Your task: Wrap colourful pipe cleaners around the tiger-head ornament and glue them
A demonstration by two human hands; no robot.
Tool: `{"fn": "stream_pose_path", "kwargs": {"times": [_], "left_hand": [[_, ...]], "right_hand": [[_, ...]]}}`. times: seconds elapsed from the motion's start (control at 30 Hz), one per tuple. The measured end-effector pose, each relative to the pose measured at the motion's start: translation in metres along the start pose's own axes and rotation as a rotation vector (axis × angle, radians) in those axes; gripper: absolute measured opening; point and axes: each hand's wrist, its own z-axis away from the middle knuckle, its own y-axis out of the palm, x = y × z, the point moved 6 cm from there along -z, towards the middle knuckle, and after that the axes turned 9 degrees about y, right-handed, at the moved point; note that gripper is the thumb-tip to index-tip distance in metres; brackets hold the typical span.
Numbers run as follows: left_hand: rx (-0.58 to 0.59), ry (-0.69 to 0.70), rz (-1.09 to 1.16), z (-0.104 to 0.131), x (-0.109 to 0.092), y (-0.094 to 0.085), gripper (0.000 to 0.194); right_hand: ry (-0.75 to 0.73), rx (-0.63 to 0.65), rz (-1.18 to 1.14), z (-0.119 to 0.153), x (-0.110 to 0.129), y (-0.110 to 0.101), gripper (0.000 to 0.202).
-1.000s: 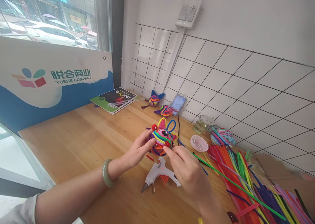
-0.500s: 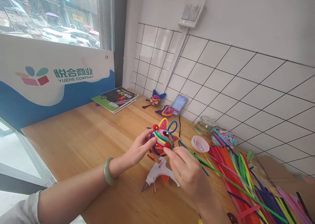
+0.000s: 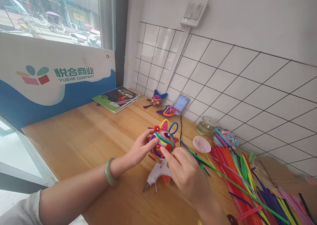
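Note:
A round animal-like pipe-cleaner toy (image 3: 162,140), wound in bright coloured bands, is held above the table. It has a black-and-white eye, red knobs, a pink-and-yellow pointed ear and a blue loop on top. My left hand (image 3: 141,147) grips its left side, thumb across the front and fingers behind. My right hand (image 3: 185,169) is closed at the toy's lower right, its index fingertip pressed on the front below the bands; the thumb is hidden. Beneath the hands lies a white hot glue gun (image 3: 157,175), partly covered by my right hand.
Two similar toys, one with blue ears (image 3: 157,99) and one with a purple point (image 3: 167,111), sit by the wall near a blurred phone (image 3: 182,104). A pink bowl (image 3: 201,144), a glass jar (image 3: 206,125) and many loose pipe cleaners (image 3: 237,178) lie right. Magazines (image 3: 116,99) lie back left.
My right hand has shifted slightly left and up, its index fingertip now farther left across the toy's lower front. It covers more of the glue gun. My left hand stays nearly still.

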Motion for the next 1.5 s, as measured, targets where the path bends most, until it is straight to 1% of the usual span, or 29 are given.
{"fn": "stream_pose_path", "kwargs": {"times": [0.1, 0.3, 0.5, 0.8, 0.93, 1.23, 1.5], "left_hand": [[0.003, -0.011, -0.004, 0.0007, -0.0003, -0.0003, 0.051], [0.03, -0.059, 0.005, 0.0035, -0.0004, -0.0016, 0.057], [0.068, 0.017, 0.028, 0.0027, -0.0048, 0.0001, 0.053], [0.105, 0.059, 0.105, 0.0016, 0.0031, -0.0014, 0.054], [0.097, 0.041, 0.077, 0.0022, 0.005, -0.003, 0.054], [0.062, 0.037, 0.046, 0.0025, 0.0017, -0.004, 0.049], [0.075, 0.011, 0.153, 0.0008, 0.0051, -0.0028, 0.048]], "right_hand": [[-0.013, -0.001, 0.051, -0.0006, 0.002, 0.0001, 0.034], [-0.008, -0.021, 0.074, -0.0004, 0.0006, -0.0006, 0.033], [-0.004, -0.026, 0.1, 0.001, -0.0013, -0.0005, 0.034], [-0.005, -0.051, 0.085, -0.001, 0.0003, -0.0036, 0.032], [-0.009, -0.054, 0.063, -0.0012, 0.0026, -0.0041, 0.03], [0.001, -0.043, 0.052, -0.004, 0.0027, -0.0044, 0.03], [0.001, -0.023, 0.07, -0.0016, 0.0017, -0.0022, 0.031]]}}
